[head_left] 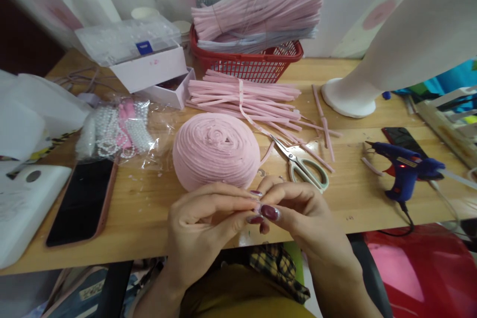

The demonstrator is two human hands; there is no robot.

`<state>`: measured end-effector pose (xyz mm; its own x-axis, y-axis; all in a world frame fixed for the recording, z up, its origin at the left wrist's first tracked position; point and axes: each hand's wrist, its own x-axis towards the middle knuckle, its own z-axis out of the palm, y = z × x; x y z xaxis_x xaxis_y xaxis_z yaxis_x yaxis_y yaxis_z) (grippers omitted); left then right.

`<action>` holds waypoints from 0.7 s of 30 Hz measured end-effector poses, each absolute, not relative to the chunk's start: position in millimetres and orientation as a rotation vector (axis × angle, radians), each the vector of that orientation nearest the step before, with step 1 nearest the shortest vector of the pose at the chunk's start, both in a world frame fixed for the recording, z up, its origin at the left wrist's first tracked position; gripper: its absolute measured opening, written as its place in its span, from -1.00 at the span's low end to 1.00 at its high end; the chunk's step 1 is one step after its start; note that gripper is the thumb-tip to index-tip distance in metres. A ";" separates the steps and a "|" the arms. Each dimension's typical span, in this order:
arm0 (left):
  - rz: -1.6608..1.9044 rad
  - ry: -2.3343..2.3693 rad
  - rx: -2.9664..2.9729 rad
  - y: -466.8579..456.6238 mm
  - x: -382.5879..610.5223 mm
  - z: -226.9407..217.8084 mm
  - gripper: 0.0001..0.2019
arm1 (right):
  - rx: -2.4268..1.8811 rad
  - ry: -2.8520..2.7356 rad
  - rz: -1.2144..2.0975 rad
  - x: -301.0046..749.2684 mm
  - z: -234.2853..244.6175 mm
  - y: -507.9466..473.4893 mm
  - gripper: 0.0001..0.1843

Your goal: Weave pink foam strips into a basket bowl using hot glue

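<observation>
My left hand and right hand pinch a tiny pale piece near table edge, bare wood right of scissors.

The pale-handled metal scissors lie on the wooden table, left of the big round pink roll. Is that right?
Not quite: in the head view, the pale-handled metal scissors lie right of the big round pink roll, not left. They do lie on the wooden table.

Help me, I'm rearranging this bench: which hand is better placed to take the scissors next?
The right hand, I'd judge: the scissors lie just beyond it, handles nearest, while the left hand is farther off, by the ball. Both seem to pinch a small piece, though.
</observation>
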<state>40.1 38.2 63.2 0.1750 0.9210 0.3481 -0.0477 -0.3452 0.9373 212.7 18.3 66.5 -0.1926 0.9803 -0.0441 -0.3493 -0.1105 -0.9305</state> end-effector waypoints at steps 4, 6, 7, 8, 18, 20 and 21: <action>1.305 0.843 1.410 41.2 38.6 62.6 -0.86 | -1.052 -1.288 1.065 219.9 70.4 14.5 -0.82; 1.302 0.810 1.372 42.3 37.9 62.1 -0.84 | -1.077 -1.440 0.759 222.6 70.7 12.6 -0.67; 1.299 0.788 1.361 42.8 37.4 61.8 -0.83 | -1.072 -1.520 0.653 223.2 71.4 12.3 -0.62; 1.297 0.769 1.353 43.3 36.8 61.7 -0.83 | -1.064 -1.586 0.596 223.3 72.7 12.7 -0.60; 1.382 0.723 1.685 58.7 30.0 70.4 -0.86 | -0.942 -1.310 1.510 214.7 88.1 32.6 -0.93; 1.405 0.708 1.727 60.1 28.5 71.5 -0.86 | -0.946 -1.310 1.548 217.9 90.2 39.9 -0.92; 1.429 0.726 1.764 60.2 26.8 71.4 -0.84 | -0.980 -1.344 1.506 220.0 92.0 45.0 -0.91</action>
